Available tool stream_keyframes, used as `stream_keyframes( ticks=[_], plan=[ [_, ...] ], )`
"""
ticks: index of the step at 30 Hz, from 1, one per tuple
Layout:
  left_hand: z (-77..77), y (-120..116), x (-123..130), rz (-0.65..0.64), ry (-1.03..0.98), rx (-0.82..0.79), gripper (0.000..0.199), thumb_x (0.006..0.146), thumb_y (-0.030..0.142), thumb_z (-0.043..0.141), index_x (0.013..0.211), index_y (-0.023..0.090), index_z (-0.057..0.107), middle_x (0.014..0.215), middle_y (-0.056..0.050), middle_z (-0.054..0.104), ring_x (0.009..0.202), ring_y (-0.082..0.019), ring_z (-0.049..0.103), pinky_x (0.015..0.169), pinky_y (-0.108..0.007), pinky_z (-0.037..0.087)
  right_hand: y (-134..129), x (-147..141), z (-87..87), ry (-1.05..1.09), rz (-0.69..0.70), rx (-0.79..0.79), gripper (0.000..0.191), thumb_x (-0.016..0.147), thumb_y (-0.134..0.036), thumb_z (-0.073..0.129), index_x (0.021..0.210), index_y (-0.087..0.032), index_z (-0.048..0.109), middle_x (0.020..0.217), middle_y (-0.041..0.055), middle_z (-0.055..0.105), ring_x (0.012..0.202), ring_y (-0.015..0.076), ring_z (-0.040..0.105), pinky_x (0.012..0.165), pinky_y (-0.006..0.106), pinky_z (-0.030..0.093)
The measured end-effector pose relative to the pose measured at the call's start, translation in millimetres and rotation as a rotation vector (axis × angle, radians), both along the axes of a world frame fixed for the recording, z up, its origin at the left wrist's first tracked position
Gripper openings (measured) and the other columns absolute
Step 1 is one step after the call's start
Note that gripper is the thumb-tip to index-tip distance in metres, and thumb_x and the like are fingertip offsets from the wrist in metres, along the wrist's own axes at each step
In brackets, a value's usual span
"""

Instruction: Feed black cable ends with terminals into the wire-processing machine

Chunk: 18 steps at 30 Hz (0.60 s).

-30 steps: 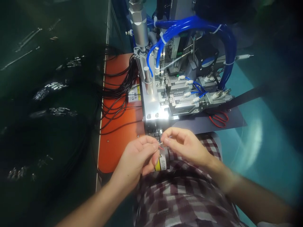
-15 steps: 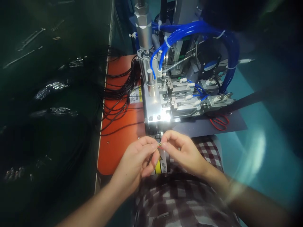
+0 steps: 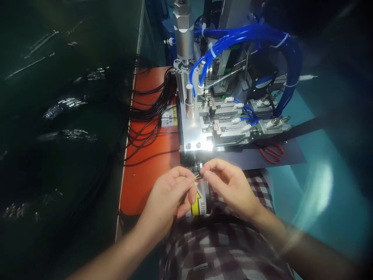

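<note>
My left hand is closed in a pinch around the end of a cable, most of it hidden in the fingers. Thin coloured wires, among them red and yellow, fan out from its fingertips. My right hand has thumb and forefinger drawn together at the tips of these wires; whether it grips one of them is too small to tell. Both hands are just in front of the metal machine, above a yellow, black and white label on its front part.
Black cables lie across the orange board left of the machine. Thick blue air tubes arch over it. Red-handled pliers or scissors lie on the dark plate at right. Metal-ended leads lie on the dark surface at far left.
My right fingertips have moved slightly up and away from my left ones, so more of the coloured wires shows. The machine sits a little further right in view.
</note>
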<state>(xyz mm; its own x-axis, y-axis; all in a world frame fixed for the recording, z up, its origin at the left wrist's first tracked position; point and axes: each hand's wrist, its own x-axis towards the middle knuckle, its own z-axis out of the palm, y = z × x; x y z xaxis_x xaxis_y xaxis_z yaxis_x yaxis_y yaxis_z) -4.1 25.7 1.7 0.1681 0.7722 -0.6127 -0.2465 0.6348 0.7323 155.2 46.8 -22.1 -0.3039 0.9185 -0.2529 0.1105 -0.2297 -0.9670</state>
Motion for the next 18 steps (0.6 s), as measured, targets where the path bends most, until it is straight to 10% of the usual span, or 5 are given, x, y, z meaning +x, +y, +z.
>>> stream_keyframes(
  ticks=[18],
  plan=[
    [-3.9,-4.7,-0.6,-0.065,0.074,0.061,0.010,0.088,0.027,0.054,0.085,0.017,0.050,0.053,0.005,0.055,0.035,-0.001,0.031,0.037,-0.013,0.022,1.7,-3.0,6.1,-0.021,0.047,-0.062,0.012,0.080,-0.027,0.062,0.077,-0.015,0.060,0.060,-0.0024,0.049,0.051,0.0091,0.037,0.047,0.023,0.030]
  ],
)
